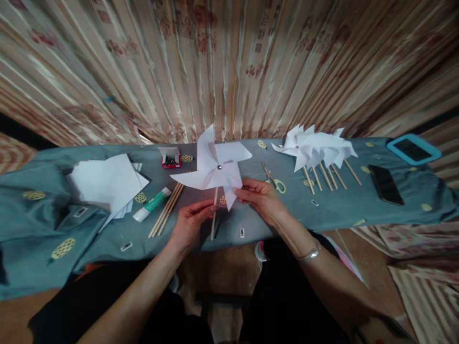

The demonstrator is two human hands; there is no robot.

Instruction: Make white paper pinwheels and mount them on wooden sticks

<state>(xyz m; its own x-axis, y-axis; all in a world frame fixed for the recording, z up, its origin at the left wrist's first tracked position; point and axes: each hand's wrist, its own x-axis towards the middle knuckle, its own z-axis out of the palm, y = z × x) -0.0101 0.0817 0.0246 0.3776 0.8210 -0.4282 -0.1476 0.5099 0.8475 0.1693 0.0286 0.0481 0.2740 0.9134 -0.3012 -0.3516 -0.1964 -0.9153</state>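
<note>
A white paper pinwheel (223,160) with a shiny pin at its centre stands upright on a thin wooden stick, over the middle of the cloth. My left hand (191,220) pinches that stick below the blades. At the lower right blade is my right hand (263,199), its thumb and fingers closed on the paper edge. Just beyond my right hand lie scissors (274,180) with green-yellow handles. Left of my left hand are several bare wooden sticks (167,210) and a green and white glue stick (152,204).
A stack of white paper (107,184) lies on the left. Behind the sticks sits an open red box (170,158) of small dark pins. Finished pinwheels (319,148) lie in a row at right, near a black phone (386,185) and a blue-framed device (415,148). A curtain (229,67) hangs behind.
</note>
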